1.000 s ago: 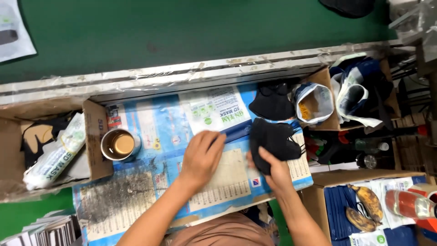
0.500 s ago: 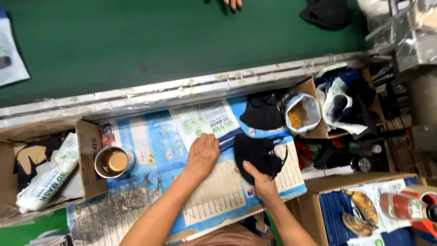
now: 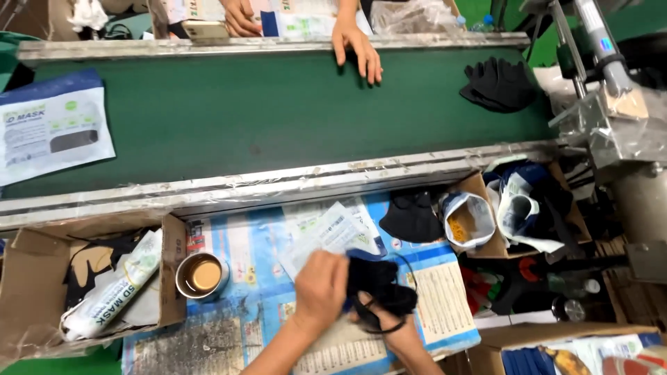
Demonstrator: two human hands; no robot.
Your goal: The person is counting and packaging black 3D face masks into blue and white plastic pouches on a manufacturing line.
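Black mask (image 3: 379,285) bunched low and centre over the blue printed sheet (image 3: 240,267), pinched from both sides, an ear loop dangling free underneath. Going left to right now.

Far left on the green belt (image 3: 278,118): sealed mask packet (image 3: 52,135) lying flat, well clear of the hands. Below it, open cardboard box (image 3: 167,278) stuffed with a rolled white packet (image 3: 111,295) and dark pieces, within arm's reach. Just beside the box, round tin (image 3: 201,276) standing upright on the sheet, mouth up, handy for dipping into.

Centre: left hand (image 3: 321,286) curled, fingers closed on the mask's left edge, right against a clear empty pouch (image 3: 330,236) lying slanted on the sheet with one end toward the hands, probably so the mask can slide in. Right hand (image 3: 389,330) underneath and mostly hidden by the cloth, fingers gripping the mask from below, seemingly to keep it folded tight.

Further right: spare black mask (image 3: 411,217) resting flat by the belt's metal rail (image 3: 278,184), close at hand. Then a small open bag (image 3: 469,221) with something yellow inside, propped in a box corner. Up on the belt's right end, heap of black masks (image 3: 499,83). Across the belt, another person's hand (image 3: 361,48) flat on the far edge, fingers spread.
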